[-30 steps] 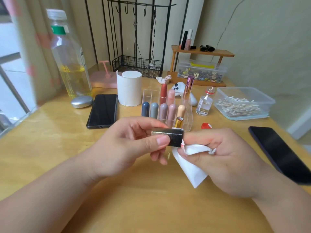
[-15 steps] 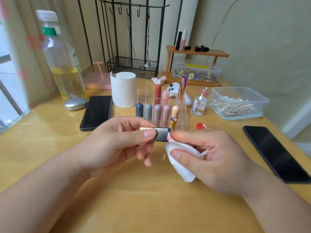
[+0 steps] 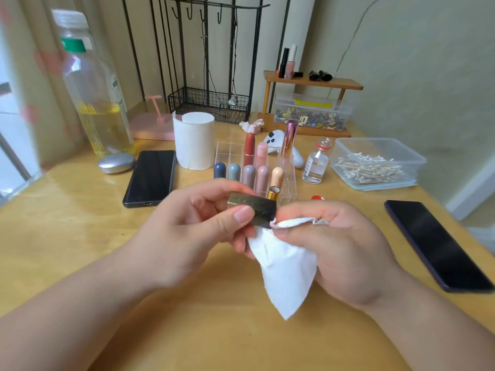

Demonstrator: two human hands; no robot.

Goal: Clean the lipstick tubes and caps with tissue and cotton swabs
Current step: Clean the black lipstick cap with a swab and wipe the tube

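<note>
Left hand (image 3: pixel 187 231) pinches one dark lipstick cap (image 3: pixel 254 207), right hand (image 3: pixel 342 250) grips tissue (image 3: pixel 284 271) against it; lipsticks (image 3: pixel 249 175) beyond the fingers likely await cleaning.

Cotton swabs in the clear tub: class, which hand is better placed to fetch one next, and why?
Probably right: the swab tub lies nearer the right hand, holding tissue, while the left hand grips the lipstick cap.
</note>
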